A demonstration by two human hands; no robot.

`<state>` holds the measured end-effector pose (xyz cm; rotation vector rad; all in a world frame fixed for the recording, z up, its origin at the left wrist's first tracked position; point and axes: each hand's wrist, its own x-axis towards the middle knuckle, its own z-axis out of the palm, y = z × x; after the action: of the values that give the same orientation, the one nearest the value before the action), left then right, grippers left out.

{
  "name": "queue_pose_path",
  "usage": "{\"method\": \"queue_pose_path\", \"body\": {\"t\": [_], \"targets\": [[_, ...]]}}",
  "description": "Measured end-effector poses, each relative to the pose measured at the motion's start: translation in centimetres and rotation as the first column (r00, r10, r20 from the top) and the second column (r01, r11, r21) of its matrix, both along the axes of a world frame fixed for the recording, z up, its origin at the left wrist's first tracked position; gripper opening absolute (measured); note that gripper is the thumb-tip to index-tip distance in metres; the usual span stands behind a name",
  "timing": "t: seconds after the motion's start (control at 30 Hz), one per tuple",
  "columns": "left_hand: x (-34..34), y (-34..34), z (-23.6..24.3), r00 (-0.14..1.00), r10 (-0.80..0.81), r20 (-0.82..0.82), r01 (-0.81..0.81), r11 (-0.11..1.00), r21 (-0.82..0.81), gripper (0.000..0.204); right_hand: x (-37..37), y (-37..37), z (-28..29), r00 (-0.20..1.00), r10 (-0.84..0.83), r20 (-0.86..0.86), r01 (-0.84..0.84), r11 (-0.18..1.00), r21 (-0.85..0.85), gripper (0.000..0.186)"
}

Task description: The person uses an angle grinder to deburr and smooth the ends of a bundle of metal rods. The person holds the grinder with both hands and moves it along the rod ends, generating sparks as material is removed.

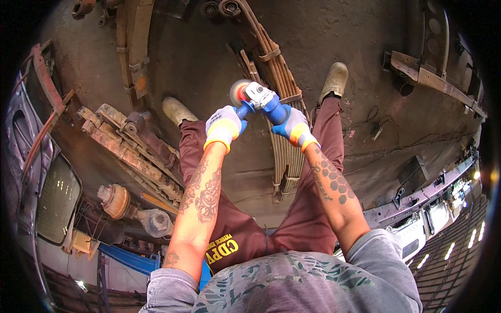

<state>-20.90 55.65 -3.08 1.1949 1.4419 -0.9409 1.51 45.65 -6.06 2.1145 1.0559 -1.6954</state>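
Note:
My left hand [225, 125], in a grey, blue and yellow glove, is closed on the blue side handle [244, 110] of an angle grinder [273, 108]. My right hand [295, 128], gloved alike, grips the blue body of the same tool. The grinder's silver head carries a round wheel [238, 92] with a red centre and a pale, blurry rim. Just beneath it on the floor lies a long stack of rusty leaf springs [271, 57], banded by clamps, between my two outstretched legs.
More rusty leaf springs [130, 151] and an axle housing [154, 223] lie at my left, near a vehicle door panel [28, 151]. A steel bracket [433, 78] lies at front right. A cable [396, 136] runs over the floor [365, 156] by my right foot [334, 79].

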Motion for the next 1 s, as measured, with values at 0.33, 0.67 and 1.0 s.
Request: {"method": "queue_pose_path", "body": {"t": [0.33, 0.67, 1.0], "targets": [[0.6, 2.2, 0.4, 0.996, -0.074, -0.044, 0.075, 0.997, 0.013, 0.046, 0.0, 0.0, -2.2, 0.996, -0.053, -0.077, 0.057, 0.997, 0.048, 0.059], [1.7, -2.3, 0.5, 0.983, -0.17, -0.073, 0.182, 0.955, 0.232, 0.024, -2.5, -7.2, -7.0, 0.977, -0.2, -0.072, 0.208, 0.969, 0.134, 0.073], [4.1, -3.2, 1.0, 0.977, -0.187, -0.102, 0.209, 0.939, 0.274, 0.022, -1.0, -9.3, -8.3, 0.95, -0.266, -0.166, 0.291, 0.944, 0.153, 0.075]]}}
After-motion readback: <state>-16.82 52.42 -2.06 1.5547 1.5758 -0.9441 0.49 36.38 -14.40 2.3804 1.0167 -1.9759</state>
